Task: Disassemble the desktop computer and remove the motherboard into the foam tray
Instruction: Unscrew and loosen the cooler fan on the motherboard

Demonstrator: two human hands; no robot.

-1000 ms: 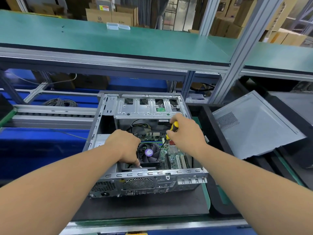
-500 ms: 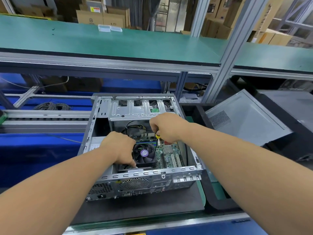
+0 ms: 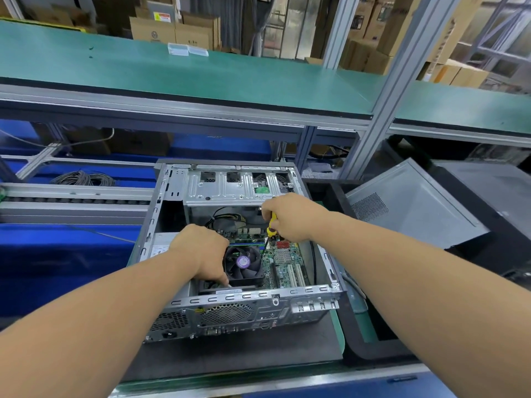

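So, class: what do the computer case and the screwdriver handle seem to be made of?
Computer case: likely bare sheet steel, dull grey, with stamped slots and punched vents. Screwdriver handle: probably smooth yellow plastic, mostly hidden in the right hand.

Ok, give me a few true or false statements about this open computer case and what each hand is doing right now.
1. The right hand grips a yellow-handled screwdriver. True.
2. The grey metal side panel covers the open silver desktop case. False: it leans to the case's right.
3. The left hand rests beside the black round cooler fan. True.
4. The green motherboard lies in a foam tray. False: it sits inside the case.
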